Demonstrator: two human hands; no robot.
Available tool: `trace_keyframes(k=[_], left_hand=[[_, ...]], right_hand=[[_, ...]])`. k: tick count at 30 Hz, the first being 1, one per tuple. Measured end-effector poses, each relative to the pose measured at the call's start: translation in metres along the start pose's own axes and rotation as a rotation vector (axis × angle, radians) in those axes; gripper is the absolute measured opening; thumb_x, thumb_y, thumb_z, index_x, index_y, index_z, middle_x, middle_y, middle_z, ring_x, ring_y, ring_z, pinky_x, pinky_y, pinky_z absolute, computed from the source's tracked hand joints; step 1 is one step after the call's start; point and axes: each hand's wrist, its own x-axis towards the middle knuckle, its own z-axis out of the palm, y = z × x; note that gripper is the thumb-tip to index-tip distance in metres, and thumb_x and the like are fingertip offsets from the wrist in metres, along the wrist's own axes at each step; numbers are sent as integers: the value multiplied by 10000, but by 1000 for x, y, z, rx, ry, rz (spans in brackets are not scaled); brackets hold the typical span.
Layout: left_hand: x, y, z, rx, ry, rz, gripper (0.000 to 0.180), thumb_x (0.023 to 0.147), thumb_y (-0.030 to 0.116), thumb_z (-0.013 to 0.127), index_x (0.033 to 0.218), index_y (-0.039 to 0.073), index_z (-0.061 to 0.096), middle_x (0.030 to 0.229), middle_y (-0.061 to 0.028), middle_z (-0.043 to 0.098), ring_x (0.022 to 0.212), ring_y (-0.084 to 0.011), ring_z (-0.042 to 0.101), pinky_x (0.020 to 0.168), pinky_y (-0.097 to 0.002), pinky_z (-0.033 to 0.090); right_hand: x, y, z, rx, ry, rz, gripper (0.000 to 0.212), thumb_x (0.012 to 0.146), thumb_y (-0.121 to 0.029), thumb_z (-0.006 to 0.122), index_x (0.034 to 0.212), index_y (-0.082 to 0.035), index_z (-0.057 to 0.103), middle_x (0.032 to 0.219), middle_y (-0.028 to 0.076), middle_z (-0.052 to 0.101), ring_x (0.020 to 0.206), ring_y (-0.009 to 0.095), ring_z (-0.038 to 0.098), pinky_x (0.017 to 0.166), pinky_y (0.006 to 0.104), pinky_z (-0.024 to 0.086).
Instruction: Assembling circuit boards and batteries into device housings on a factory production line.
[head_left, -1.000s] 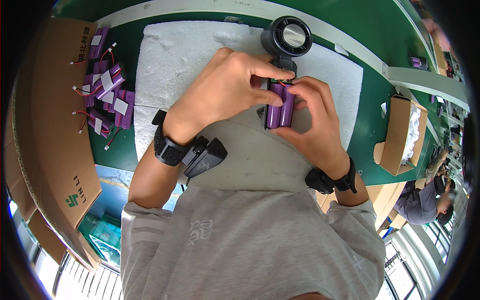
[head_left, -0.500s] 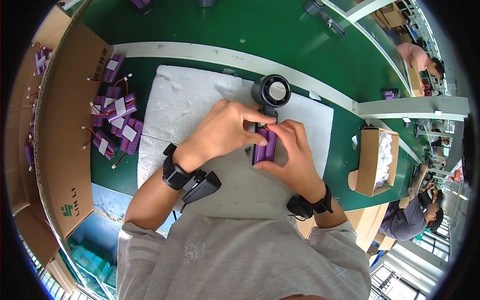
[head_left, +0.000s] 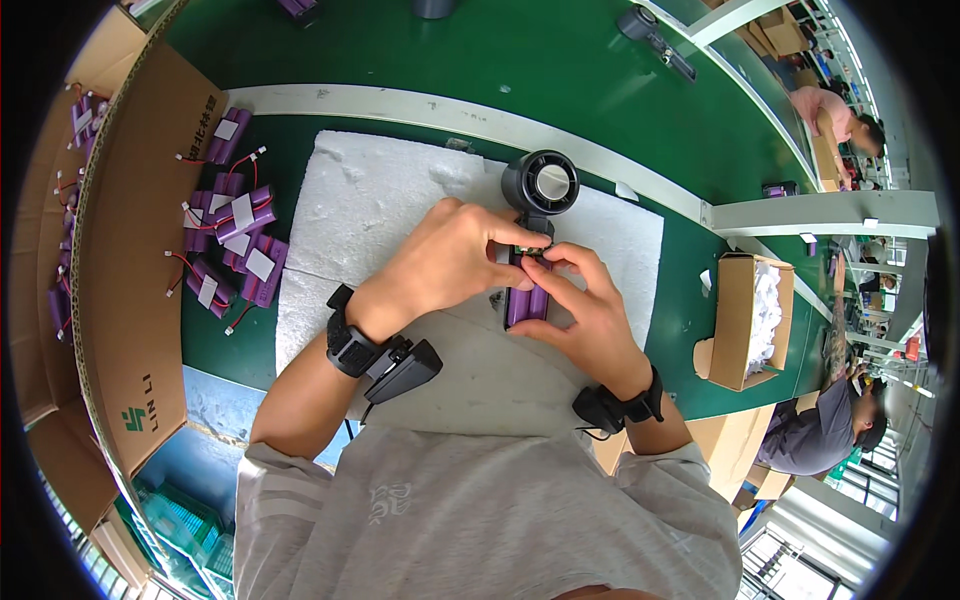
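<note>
A dark handheld fan [head_left: 540,183] with a round head lies on a white foam sheet [head_left: 345,190]. Its handle is uncovered, showing a purple battery pack [head_left: 528,306] inside and a small circuit board near the neck. Reaching in from the left, my left hand [head_left: 440,262] grips the handle just below the fan head, with thumb and fingertips around it. My right hand [head_left: 592,318] has its thumb on the lower end of the handle, while its bent fingertips press by the board and the top of the battery pack. Fingertips partly hide the wiring there.
Several purple battery packs [head_left: 240,215] with red leads lie at the left, against a cardboard box [head_left: 140,270]. A small carton [head_left: 735,320] of white pieces stands at the right. Beyond a white rail [head_left: 440,108], a green belt [head_left: 400,60] carries another fan [head_left: 655,42]. Co-workers sit at the far right.
My right fingers have shifted and bent more over the top of the battery pack. My left hand keeps its place. Things on the belt have moved slightly right.
</note>
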Motion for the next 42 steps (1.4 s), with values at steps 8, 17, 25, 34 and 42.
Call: trace_keyframes(k=[8,17,25,34,42], left_hand=[[1,-1,2,-3,-14,55,391,682,81,797,1064,116,725,919,-109,707,724,-282,670,706,-350,538],[7,-3,7,-43,173,117,634,732,57,783,1315,115,542,1076,-139,662,715,-198,645,632,-311,546],[1,-12,6,-28,257,34,674,775,63,754,1377,114,455,1272,-169,569,720,-203,643,666,-312,563],[4,-22,10,-18,248,89,541,801,69,715,1301,56,508,1337,-209,512,699,-222,668,703,-342,567],[5,-23,10,40,235,89,487,810,87,688,1266,34,529,1284,-219,520,833,-324,656,795,-417,537]], right_hand=[[3,-15,-14,-278,-65,-66,711,558,-235,868,1202,-58,625,1235,72,518,1074,275,556,874,391,457],[39,22,-20,-246,-72,-56,665,620,-236,836,1210,-29,609,1298,104,547,1113,300,576,912,401,468],[199,170,-98,-579,282,168,506,829,-266,693,1255,-30,556,1305,187,540,1182,362,529,982,410,441],[175,387,-178,-701,48,601,644,733,-120,627,1346,-16,455,1280,259,539,1211,391,506,1037,414,401],[187,259,-153,-897,0,779,270,754,-214,629,983,-72,653,1024,192,682,1005,391,632,879,462,506]])
